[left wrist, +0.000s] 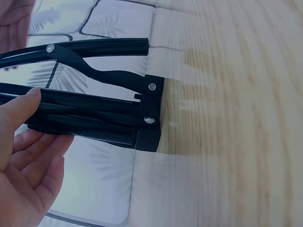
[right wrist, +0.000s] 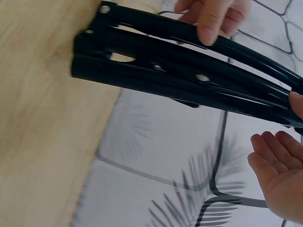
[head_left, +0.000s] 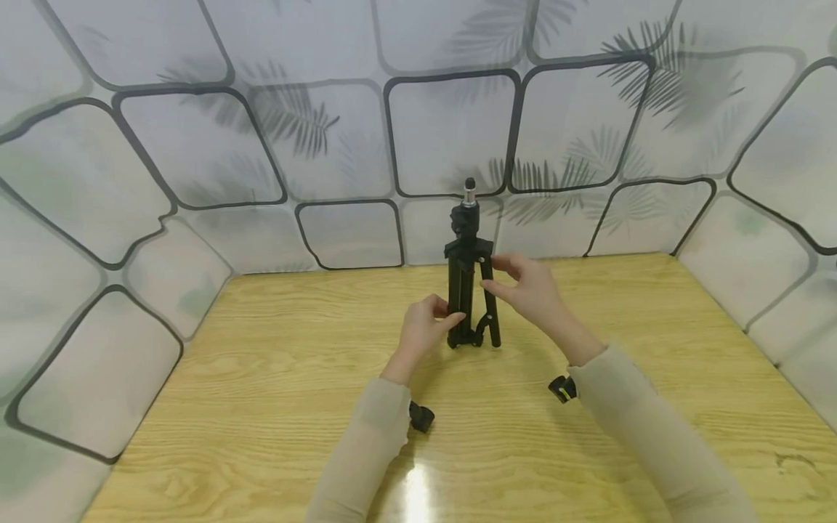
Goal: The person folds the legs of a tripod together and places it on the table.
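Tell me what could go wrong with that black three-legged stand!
The tall black tripod might tip onto the yellow wood-grain table: two black tubular legs are tucked together, and the bare left grip holds it low. The leaning black tubular leg could nip the bare right grip if it folded inward, since that grip is beside it.

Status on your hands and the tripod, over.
Left hand grips tripod low; right hand touches its angled-out leg, higher up. Tripod upright on table. No obstruction visible.
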Demonstrator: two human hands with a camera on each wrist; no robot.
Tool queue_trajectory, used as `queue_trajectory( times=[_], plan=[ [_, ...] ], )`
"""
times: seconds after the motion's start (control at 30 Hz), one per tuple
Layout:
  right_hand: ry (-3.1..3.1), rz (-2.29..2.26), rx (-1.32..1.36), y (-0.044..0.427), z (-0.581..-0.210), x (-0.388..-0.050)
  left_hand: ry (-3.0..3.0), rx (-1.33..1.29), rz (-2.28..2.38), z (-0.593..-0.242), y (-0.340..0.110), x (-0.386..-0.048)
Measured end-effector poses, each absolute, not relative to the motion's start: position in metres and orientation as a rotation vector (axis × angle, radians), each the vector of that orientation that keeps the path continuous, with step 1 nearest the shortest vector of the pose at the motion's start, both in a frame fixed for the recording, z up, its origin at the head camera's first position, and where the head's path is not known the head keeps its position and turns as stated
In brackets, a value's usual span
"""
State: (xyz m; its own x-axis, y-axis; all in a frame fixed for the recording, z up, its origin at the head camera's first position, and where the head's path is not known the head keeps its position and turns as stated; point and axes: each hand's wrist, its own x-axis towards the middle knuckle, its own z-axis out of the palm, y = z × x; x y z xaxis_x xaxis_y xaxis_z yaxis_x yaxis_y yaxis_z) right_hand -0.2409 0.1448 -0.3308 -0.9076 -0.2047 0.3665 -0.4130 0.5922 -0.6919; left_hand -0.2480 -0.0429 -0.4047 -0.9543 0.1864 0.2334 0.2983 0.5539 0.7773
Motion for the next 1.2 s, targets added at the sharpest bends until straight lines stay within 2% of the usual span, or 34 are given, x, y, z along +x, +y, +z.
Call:
queue_trajectory(
  times=[0.57, 1.2],
  plan=[
    [-2.795, 0.995, 0.532, 0.149, -0.368, -0.241, -2.637, -0.423, -1.382, -0.408, -0.043, -0.249],
    [-2.752, 1.007, 0.533, 0.148, -0.372, -0.239, -2.636, -0.41, -1.346, -0.408, -0.042, -0.249]
  ],
)
